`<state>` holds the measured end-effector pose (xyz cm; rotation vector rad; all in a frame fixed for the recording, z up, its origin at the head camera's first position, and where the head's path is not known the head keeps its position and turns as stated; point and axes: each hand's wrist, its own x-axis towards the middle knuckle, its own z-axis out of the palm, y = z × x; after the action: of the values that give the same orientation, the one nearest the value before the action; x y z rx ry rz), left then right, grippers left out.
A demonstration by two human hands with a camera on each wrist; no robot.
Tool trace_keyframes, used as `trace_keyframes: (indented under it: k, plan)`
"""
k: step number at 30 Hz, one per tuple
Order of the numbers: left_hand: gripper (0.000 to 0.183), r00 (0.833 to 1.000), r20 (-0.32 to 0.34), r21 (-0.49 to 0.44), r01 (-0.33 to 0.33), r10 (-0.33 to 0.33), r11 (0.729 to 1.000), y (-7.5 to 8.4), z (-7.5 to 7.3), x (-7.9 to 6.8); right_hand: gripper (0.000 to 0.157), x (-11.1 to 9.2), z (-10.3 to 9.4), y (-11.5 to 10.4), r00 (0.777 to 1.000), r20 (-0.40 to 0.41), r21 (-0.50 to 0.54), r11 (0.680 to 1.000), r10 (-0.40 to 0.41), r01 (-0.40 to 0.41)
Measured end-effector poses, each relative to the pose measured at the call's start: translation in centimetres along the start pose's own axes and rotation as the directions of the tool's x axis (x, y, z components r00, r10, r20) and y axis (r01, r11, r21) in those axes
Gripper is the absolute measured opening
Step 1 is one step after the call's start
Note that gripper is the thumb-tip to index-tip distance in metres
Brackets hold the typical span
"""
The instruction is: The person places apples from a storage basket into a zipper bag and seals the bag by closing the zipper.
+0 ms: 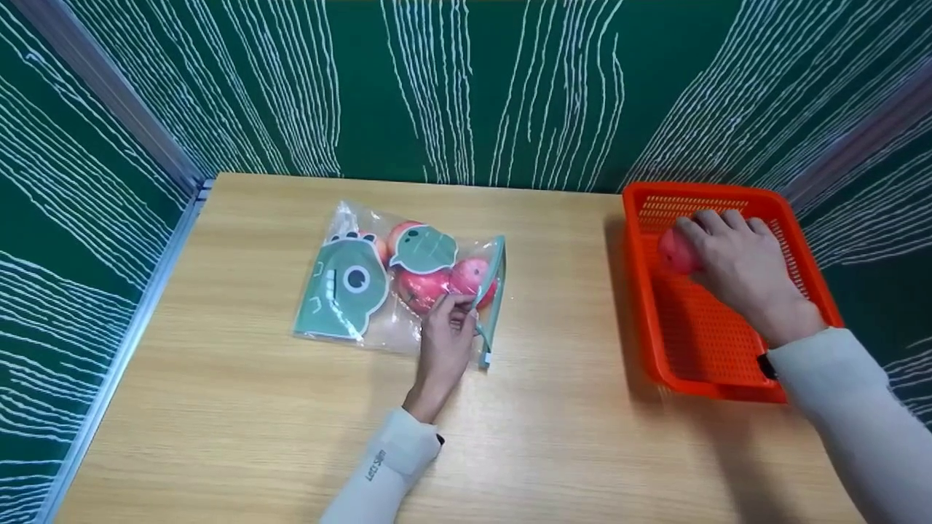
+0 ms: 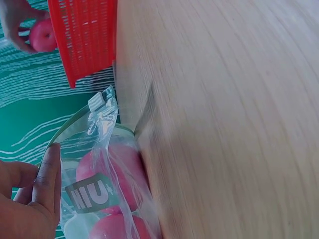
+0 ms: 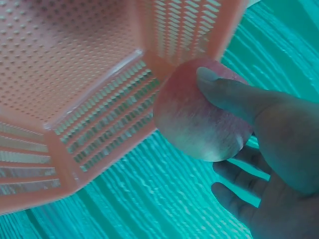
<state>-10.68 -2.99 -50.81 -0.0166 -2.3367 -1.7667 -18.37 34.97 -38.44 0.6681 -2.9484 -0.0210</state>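
Note:
My left hand (image 1: 445,342) pinches the green-edged mouth of a clear zip bag (image 1: 389,327) printed with a green cartoon dinosaur. Several red apples (image 1: 422,287) lie inside the bag, seen through the plastic. In the left wrist view, a white slider (image 2: 96,102) sits at one end of the bag's zip edge, and the mouth gapes beside the fingers. My right hand (image 1: 743,262) grips one apple (image 1: 677,251) above the orange basket (image 1: 655,342). From the right wrist view, the thumb lies across that apple (image 3: 194,114), with the other fingers partly hidden behind it.
The perforated plastic basket stands at the right of the wooden table (image 1: 240,407), its floor showing no other fruit. Green curtains (image 1: 480,87) with white wavy lines hang behind the table and at both sides. A metal rail (image 1: 131,349) runs along the left edge.

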Motion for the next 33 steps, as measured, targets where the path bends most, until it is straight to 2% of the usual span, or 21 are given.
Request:
trace_keyframes:
  k: [7, 14, 22, 33]
  plan:
    - [0.022, 1.0, 0.002, 0.016, -0.007, 0.007, 1.0, 0.1, 0.0, 0.1, 0.1, 0.8, -0.9, -2.0, 0.999, -0.035, 0.013, 1.0, -0.028, 0.028]
    - [0.022, 1.0, -0.008, -0.004, -0.022, 0.022, 1.0, 0.0, 0.0, 0.1, 0.097, 1.1, -1.0, -4.1, 0.996, -0.069, 0.021, 0.998, -0.063, 0.064]
    - [0.02, 0.999, -0.013, -0.029, -0.031, 0.031, 0.999, 0.1, 0.0, 0.1, 0.097, 1.6, -0.3, -6.7, 0.989, -0.095, 0.035, 0.993, -0.11, 0.113]
    - [0.02, 1.0, -0.004, -0.021, -0.004, 0.004, 1.0, 0.3, 0.0, 0.1, 0.095, 2.1, 1.1, -9.7, 0.981, -0.121, 0.056, 0.986, -0.149, 0.157]
